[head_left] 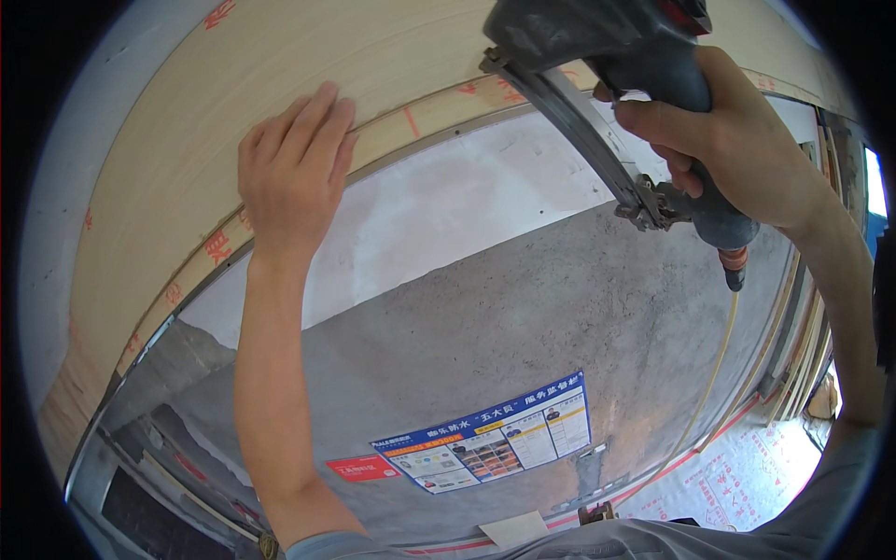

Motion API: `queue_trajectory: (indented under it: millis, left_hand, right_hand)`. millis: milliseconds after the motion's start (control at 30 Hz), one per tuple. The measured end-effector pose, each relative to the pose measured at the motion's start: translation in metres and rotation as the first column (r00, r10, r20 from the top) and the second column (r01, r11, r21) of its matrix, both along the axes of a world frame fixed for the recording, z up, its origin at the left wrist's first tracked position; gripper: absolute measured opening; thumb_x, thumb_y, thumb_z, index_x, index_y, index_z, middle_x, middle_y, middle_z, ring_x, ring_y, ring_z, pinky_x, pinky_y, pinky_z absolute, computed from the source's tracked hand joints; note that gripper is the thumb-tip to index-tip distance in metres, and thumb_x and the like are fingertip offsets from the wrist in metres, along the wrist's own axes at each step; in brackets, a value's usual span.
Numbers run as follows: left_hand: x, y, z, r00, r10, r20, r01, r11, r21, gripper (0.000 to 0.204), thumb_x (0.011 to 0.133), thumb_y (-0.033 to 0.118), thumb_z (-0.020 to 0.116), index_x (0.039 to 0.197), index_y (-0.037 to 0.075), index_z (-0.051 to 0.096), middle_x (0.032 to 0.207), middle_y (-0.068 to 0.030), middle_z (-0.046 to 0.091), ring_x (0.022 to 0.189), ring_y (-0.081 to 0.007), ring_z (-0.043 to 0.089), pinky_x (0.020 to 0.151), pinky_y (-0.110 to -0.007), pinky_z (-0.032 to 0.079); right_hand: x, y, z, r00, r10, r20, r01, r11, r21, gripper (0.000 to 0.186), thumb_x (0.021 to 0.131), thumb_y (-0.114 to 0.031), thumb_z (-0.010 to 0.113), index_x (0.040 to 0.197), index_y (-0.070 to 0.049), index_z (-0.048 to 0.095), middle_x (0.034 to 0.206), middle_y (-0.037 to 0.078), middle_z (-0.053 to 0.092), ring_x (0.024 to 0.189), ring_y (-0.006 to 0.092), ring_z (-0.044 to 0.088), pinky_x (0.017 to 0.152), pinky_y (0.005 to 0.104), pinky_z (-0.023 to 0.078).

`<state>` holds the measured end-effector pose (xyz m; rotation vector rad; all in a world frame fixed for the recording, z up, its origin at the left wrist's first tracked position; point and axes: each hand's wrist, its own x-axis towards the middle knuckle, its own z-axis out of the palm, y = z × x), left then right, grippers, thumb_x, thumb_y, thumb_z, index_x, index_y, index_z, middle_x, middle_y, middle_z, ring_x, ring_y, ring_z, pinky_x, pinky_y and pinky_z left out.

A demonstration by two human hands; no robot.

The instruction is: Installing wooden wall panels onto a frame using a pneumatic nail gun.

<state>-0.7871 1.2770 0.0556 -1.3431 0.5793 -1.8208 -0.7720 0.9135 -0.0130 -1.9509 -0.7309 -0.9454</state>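
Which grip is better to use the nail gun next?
Probably the right grip: it's wrapped around the nail gun, while the left grip lies against the pale board.

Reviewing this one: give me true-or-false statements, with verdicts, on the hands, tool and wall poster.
1. The right hand holds a nail gun. True.
2. A yellow hose hangs from the nail gun's handle end. True.
3. The left hand grips the hose. False: it rests against the pale wood panel.
4. A red sheet sits left of the blue-and-white poster. True.
5. The poster is on the wood panel. False: it's on the grey wall.
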Motion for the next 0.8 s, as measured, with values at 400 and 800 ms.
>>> queue_trajectory:
  millis: [400,800]
  left_hand:
    - [-0.037,0.092,-0.028,0.973,0.037,0.227,0.017,0.972,-0.233,0.032,0.084,0.02,0.08,0.114,0.014,0.074,0.123,-0.0026,0.07,0.104,-0.0226,0.066,0.089,-0.036,0.049]
    - [-0.087,0.138,-0.033,0.98,0.125,0.152,-0.076,0.952,-0.295,0.033,0.084,0.012,0.077,0.117,0.012,0.072,0.118,-0.0019,0.072,0.093,-0.0224,0.067,0.086,-0.038,0.052]
  right_hand:
    - [-0.026,0.05,0.025,0.995,0.003,0.095,0.019,0.974,-0.228,0.041,0.096,-0.033,0.067,0.12,-0.002,0.054,0.062,0.003,0.054,0.045,0.0092,0.053,0.045,0.0262,0.042]
    - [-0.036,0.076,0.032,0.977,-0.005,0.212,0.059,0.967,-0.248,0.041,0.099,-0.037,0.067,0.118,-0.004,0.054,0.063,0.003,0.053,0.044,0.0088,0.052,0.044,0.0247,0.043]
